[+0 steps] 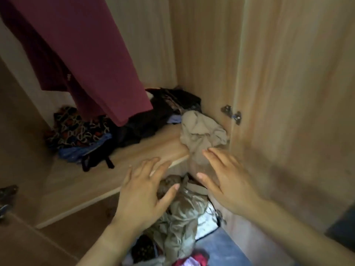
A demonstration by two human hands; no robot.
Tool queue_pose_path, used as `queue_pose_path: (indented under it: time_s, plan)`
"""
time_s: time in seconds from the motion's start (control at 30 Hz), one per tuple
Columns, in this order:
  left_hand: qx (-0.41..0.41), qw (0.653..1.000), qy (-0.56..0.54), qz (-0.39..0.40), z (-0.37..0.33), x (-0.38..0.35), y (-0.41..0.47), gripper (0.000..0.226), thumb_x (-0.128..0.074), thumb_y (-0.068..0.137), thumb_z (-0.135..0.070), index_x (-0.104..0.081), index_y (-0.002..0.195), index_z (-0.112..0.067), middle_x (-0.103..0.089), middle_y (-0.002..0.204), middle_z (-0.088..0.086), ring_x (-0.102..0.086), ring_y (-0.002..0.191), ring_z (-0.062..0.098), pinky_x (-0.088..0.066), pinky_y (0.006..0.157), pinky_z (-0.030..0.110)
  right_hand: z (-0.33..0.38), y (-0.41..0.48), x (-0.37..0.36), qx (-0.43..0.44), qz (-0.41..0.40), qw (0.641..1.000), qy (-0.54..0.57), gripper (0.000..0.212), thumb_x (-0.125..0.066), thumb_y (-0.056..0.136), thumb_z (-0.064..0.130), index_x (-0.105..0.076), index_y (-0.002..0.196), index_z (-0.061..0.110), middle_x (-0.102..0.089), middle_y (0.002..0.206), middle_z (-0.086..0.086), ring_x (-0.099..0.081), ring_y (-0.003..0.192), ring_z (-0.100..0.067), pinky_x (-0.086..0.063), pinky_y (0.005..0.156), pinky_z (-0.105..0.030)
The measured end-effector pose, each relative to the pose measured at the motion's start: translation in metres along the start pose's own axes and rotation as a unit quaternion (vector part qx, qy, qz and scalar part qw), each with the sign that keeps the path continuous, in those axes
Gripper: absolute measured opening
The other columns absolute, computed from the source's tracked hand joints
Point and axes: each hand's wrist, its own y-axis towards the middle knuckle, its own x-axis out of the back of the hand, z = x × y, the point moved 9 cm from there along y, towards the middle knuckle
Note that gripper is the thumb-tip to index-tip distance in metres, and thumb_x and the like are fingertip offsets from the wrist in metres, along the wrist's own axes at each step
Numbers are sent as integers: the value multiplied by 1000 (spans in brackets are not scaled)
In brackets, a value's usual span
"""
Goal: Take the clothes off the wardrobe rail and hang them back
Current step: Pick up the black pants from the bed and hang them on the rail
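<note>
At the front edge of the wardrobe shelf (pixel 153 144), the left grip (pixel 146 191) is held palm down with its fingers spread and straight, holding nothing. Just beside it, the right grip (pixel 228 181) is spread the same way, fingertips pointing at a crumpled beige garment (pixel 203 131). That garment lies on the right end of the shelf and spills over its edge. The picture is blurred there, so I cannot tell whether the fingers touch the cloth.

Under both grips, below the shelf, an olive garment (pixel 182 217) lies bunched in a heap, with a bit of red cloth (pixel 199 260) nearer the person's arms. Farther back on the shelf a pile of dark clothes (pixel 163 112) fills the rear corner. To its left sits a patterned cloth (pixel 76 127) on top of a blue one (pixel 82 150).

Above these a maroon garment (pixel 86 54) hangs down from somewhere out of view, its hem ending just over the dark pile. To the right stands the open wardrobe door (pixel 297 93), joined to the side wall by a metal hinge (pixel 232 113).
</note>
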Motion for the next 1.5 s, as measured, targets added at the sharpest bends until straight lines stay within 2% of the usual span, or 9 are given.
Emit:
queue_pose_path:
  time_s: [0.2,0.3,0.4,0.5,0.63,0.8,0.93,1.17,1.5]
  plan:
    - [-158,982,-78,61,-116,-65,-55,54,-37,84,-60,-55,126,-31,-57,127,-3,-52,120,21,-38,101,46,-47,-159,36,-176,31,980,-90,59,-28,92,55,-50,128,14,-55,130,-7,-55,115,-26,-46,93,-40]
    - [-224,960,-144,91,-189,-87,-80,54,-37,84,-59,-56,125,-29,-58,126,-2,-54,118,22,-38,100,44,-71,-249,70,-282,36,952,-116,64,-20,93,58,-51,127,14,-56,129,-9,-55,115,-30,-46,93,-47]
    - [-300,928,-185,119,-265,-98,-111,53,-39,84,-57,-57,123,-27,-59,125,-1,-54,116,22,-44,95,51,-83,-337,106,-374,31,918,-125,64,-23,93,57,-52,127,10,-54,130,-12,-54,116,-33,-48,90,-51]
    - [-362,898,-205,146,-331,-106,-141,53,-38,84,-58,-57,124,-28,-60,124,-1,-54,114,22,-43,96,49,-87,-414,140,-458,13,877,-145,61,-33,90,54,-51,129,11,-53,132,-10,-53,117,-31,-46,95,-47]
    - [-443,848,-220,190,-412,-118,-180,56,-34,86,-62,-55,126,-29,-58,126,-1,-55,115,23,-44,95,53,-88,-499,181,-548,-26,820,-160,60,-33,90,55,-51,129,13,-52,131,-7,-50,120,-28,-45,95,-47]
    - [-519,796,-234,206,-521,-127,-230,55,-34,87,-59,-56,125,-27,-58,123,-3,-55,115,20,-40,95,42,-102,-601,229,-629,-49,752,-189,66,-27,89,57,-54,129,12,-54,132,-8,-52,120,-27,-42,99,-40]
    - [-560,764,-244,209,-616,-132,-274,55,-36,86,-57,-57,125,-24,-60,123,-1,-56,113,20,-45,93,45,-126,-680,270,-667,-72,714,-200,62,-29,89,55,-52,129,13,-54,131,-6,-52,119,-27,-42,98,-41]
    - [-591,759,-180,207,-759,-163,-307,63,-24,87,-63,-48,134,-28,-54,129,-3,-51,118,17,-41,95,39,-206,-780,350,-681,-82,700,-198,71,-24,88,59,-49,132,9,-50,135,-9,-48,122,-29,-41,100,-42]
    - [-552,793,-115,232,-876,-246,-251,69,-17,86,-65,-47,135,-27,-54,131,-2,-52,118,19,-40,98,41,-379,-804,377,-650,-38,738,-177,65,-30,90,54,-46,135,9,-47,138,-10,-44,127,-27,-36,104,-38]
